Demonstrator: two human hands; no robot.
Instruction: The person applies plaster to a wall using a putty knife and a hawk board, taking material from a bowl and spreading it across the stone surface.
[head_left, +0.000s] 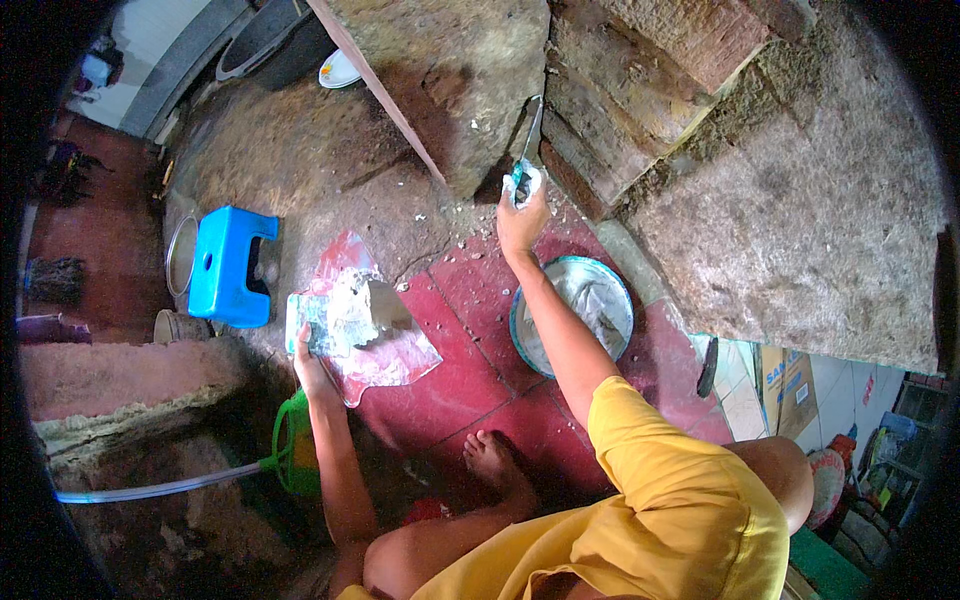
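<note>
My left hand (313,368) grips the edge of a flat, irregular board (405,352), pinkish red with a pale end. A lump of white paste (352,305) lies on it. My right hand (522,212), smeared with white, is closed round the teal handle of a thin metal trowel (530,140). Its narrow, bent blade points away from me, at the gap between a stone-like slab (450,80) and stepped, rough blocks (620,90). Beneath my right forearm stands a round basin with a teal rim (631,318), holding white paste (602,300).
A blue plastic stool (222,268) stands at the left. Nearby are a green plastic container (292,445) and a pale hose (160,492). Crumbs lie on the red floor tiles (450,400). A rough grey slab (780,230) fills the right; a cardboard box (790,392) is below it.
</note>
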